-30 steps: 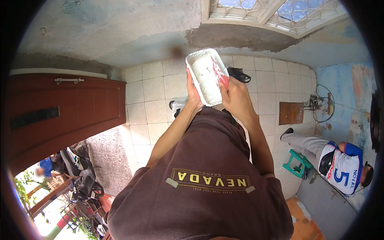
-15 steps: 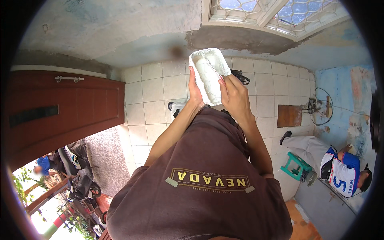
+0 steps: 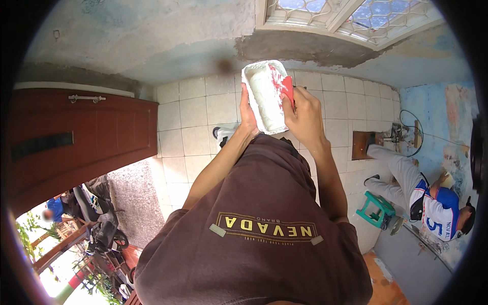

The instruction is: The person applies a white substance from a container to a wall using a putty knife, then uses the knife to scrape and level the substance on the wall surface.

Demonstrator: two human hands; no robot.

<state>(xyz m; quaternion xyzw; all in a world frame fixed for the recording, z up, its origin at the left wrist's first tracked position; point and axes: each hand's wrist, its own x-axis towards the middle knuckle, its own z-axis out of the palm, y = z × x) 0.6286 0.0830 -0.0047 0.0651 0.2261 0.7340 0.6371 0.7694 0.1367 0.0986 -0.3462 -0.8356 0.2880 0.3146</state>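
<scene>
My left hand (image 3: pixel 247 117) grips the side of a long white tub (image 3: pixel 262 64) held out in front of my body. Thick white putty (image 3: pixel 264 104) coats the inside of the tub. In my right hand (image 3: pixel 306 116) is a red putty scraper (image 3: pixel 286 88), its blade smeared with white putty and lying over the tub's right edge. My right fingers wrap the scraper and hide part of it.
To the right, a person in a white and blue shirt (image 3: pixel 432 213) is by the patchy blue wall (image 3: pixel 432 117), near a green plastic stool (image 3: pixel 373 208). A brown door (image 3: pixel 101 137) stands left. Ahead is a partly plastered wall (image 3: pixel 305 48) below a grilled window (image 3: pixel 376 25).
My right hand has turned and shifted slightly right, bringing the red scraper into plain sight. The tub has barely moved. The person at right has stepped a leg forward and turned toward the wall.
</scene>
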